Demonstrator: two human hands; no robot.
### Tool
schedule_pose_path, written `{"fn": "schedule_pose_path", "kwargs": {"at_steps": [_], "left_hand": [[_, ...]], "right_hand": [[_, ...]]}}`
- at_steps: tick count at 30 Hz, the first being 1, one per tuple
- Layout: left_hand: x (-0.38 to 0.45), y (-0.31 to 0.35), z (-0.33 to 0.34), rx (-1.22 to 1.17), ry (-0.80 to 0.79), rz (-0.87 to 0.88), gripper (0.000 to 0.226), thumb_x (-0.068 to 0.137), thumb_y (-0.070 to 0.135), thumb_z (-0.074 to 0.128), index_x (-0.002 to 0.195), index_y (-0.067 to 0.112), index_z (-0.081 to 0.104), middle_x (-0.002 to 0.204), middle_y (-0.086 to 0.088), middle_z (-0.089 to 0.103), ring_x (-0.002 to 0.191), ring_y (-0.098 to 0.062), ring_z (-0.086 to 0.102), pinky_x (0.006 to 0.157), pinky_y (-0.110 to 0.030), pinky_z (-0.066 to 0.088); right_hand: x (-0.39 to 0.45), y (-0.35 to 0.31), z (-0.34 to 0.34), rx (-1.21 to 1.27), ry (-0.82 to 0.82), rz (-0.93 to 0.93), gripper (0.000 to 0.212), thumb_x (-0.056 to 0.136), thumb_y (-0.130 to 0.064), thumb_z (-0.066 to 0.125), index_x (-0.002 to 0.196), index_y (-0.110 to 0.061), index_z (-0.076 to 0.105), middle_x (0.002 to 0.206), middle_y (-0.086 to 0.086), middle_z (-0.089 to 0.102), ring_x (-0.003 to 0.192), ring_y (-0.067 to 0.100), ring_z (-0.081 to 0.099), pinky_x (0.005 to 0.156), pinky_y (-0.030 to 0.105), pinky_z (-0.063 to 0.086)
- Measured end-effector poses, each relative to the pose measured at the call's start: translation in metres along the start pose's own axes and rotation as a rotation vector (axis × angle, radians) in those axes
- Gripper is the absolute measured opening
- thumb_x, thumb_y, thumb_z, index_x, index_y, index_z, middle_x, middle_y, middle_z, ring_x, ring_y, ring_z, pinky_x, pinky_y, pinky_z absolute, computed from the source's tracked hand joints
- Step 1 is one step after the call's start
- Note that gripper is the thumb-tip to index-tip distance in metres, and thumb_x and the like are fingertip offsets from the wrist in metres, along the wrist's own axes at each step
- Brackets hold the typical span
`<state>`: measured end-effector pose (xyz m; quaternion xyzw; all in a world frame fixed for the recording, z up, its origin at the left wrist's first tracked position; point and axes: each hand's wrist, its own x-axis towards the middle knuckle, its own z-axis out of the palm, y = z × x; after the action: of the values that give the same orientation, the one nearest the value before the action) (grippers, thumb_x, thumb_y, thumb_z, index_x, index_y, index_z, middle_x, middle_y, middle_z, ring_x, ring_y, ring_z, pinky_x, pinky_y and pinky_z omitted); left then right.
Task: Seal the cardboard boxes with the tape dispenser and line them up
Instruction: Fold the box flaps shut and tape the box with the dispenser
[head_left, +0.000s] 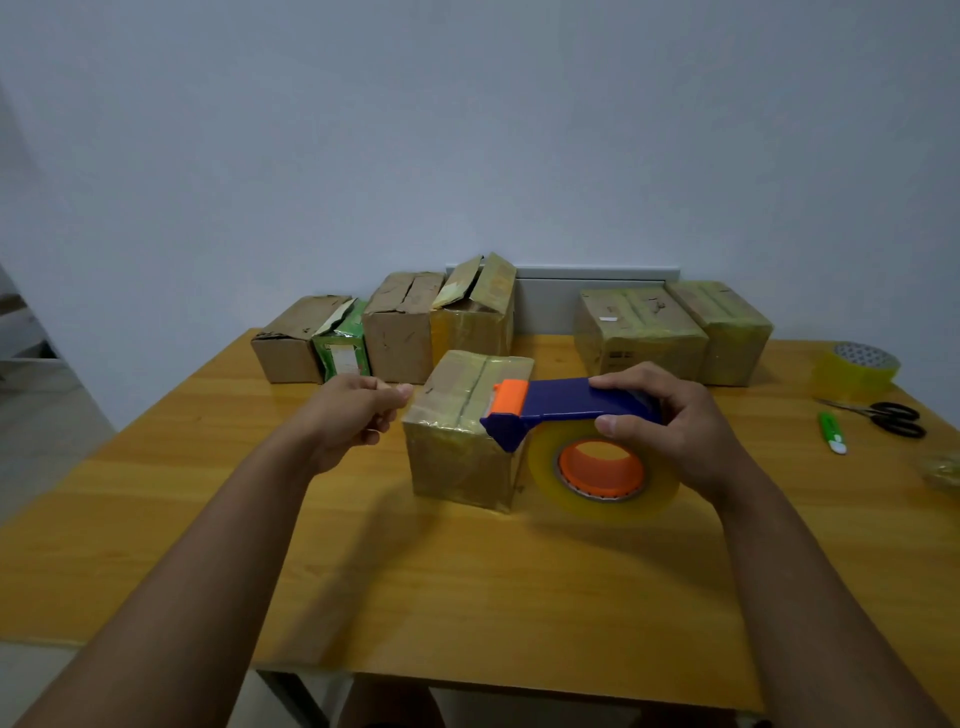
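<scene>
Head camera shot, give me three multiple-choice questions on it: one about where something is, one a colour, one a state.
1. Where do the scissors lie on the table?
A. right side
B. left side
C. on a box

2. What colour is the tape dispenser body?
A. green
B. blue
C. white

3. What is the right hand doing?
A. resting flat on the table
B. holding the dispenser
C. lifting the near box

Answers: 1 A, they lie near the green cutter. 2 B, blue with an orange front. 3 B, fingers wrap its top.

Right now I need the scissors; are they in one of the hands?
No, the scissors lie on the table at the far right, while the right hand grips the tape dispenser.
</scene>
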<state>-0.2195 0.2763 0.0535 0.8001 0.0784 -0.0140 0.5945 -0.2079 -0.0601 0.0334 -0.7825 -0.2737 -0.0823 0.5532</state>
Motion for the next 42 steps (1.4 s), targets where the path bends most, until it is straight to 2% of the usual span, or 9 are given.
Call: {"fn": "schedule_pose_path", "kwargs": {"at_steps": [7,16,23,32,34,36,37,39,42], "left_hand": [[-0.003,-0.016,0.009,-0.029,0.085,-0.024,0.026,0.094,0.025,0.062,0.078,0.005,0.059,0.067,-0.005,0.05,0.061,-0.016,0.043,0.057,-0.028,0.039],[0.001,-0.017,0.012,0.065,0.128,-0.011,0.029,0.091,0.029,0.065,0.086,0.001,0.063,0.071,-0.006,0.055,0.065,-0.018,0.047,0.061,-0.03,0.043],[0.006,-0.015,0.013,0.153,0.128,-0.008,0.032,0.09,0.033,0.066,0.08,0.004,0.062,0.071,-0.007,0.056,0.066,-0.018,0.048,0.06,-0.03,0.044],[0.011,-0.019,0.007,0.193,0.068,-0.133,0.036,0.09,0.043,0.064,0.101,0.009,0.06,0.088,-0.005,0.06,0.078,-0.017,0.054,0.067,-0.031,0.045],[0.01,-0.024,0.017,0.298,0.231,-0.003,0.03,0.091,0.04,0.062,0.104,0.013,0.057,0.099,-0.002,0.059,0.09,-0.017,0.055,0.073,-0.033,0.048],[0.001,-0.028,0.03,0.469,0.456,0.328,0.019,0.095,0.032,0.055,0.107,0.017,0.058,0.104,0.003,0.057,0.098,-0.015,0.054,0.078,-0.032,0.049],[-0.007,-0.03,0.037,0.546,0.483,0.512,0.022,0.094,0.03,0.051,0.108,0.017,0.061,0.107,0.004,0.057,0.101,-0.013,0.053,0.079,-0.029,0.046],[-0.02,-0.037,0.05,0.723,0.356,0.735,0.039,0.086,0.034,0.043,0.114,0.015,0.063,0.115,0.003,0.059,0.106,-0.012,0.051,0.083,-0.025,0.04],[-0.022,-0.052,0.059,1.004,0.252,0.824,0.051,0.085,0.044,0.044,0.127,0.018,0.059,0.125,0.0,0.06,0.114,-0.017,0.054,0.089,-0.029,0.043]], "right_hand": [[0.003,-0.007,0.002,-0.041,-0.024,0.0,0.049,0.067,-0.055,0.072,0.111,-0.036,0.068,0.107,-0.011,0.06,0.098,0.01,0.058,0.073,0.019,0.049],[0.004,-0.009,0.002,-0.094,-0.035,0.008,0.049,0.066,-0.057,0.071,0.111,-0.037,0.068,0.108,-0.007,0.061,0.097,0.012,0.058,0.077,0.026,0.049],[0.002,-0.009,0.002,-0.111,-0.036,0.02,0.049,0.066,-0.057,0.071,0.112,-0.039,0.068,0.11,-0.007,0.061,0.099,0.012,0.058,0.078,0.032,0.051],[-0.004,-0.003,0.008,-0.089,-0.027,0.008,0.045,0.065,-0.056,0.073,0.108,-0.046,0.067,0.106,-0.011,0.058,0.096,0.013,0.058,0.072,0.021,0.048],[-0.005,-0.002,0.008,-0.085,-0.022,0.008,0.045,0.065,-0.056,0.073,0.108,-0.045,0.067,0.105,-0.012,0.058,0.096,0.013,0.058,0.072,0.021,0.048],[-0.006,-0.002,0.009,-0.087,-0.02,0.01,0.045,0.065,-0.056,0.073,0.108,-0.045,0.067,0.106,-0.012,0.057,0.096,0.012,0.057,0.072,0.02,0.048],[-0.006,-0.002,0.009,-0.089,-0.019,0.01,0.045,0.065,-0.056,0.072,0.108,-0.045,0.067,0.106,-0.012,0.057,0.096,0.012,0.057,0.072,0.02,0.047],[-0.006,-0.003,0.009,-0.089,-0.014,0.011,0.043,0.066,-0.056,0.072,0.107,-0.045,0.068,0.107,-0.012,0.057,0.096,0.01,0.056,0.072,0.019,0.047],[-0.006,-0.003,0.01,-0.083,-0.006,0.018,0.044,0.065,-0.055,0.072,0.107,-0.043,0.067,0.109,-0.009,0.056,0.097,0.009,0.056,0.072,0.018,0.047]]}}
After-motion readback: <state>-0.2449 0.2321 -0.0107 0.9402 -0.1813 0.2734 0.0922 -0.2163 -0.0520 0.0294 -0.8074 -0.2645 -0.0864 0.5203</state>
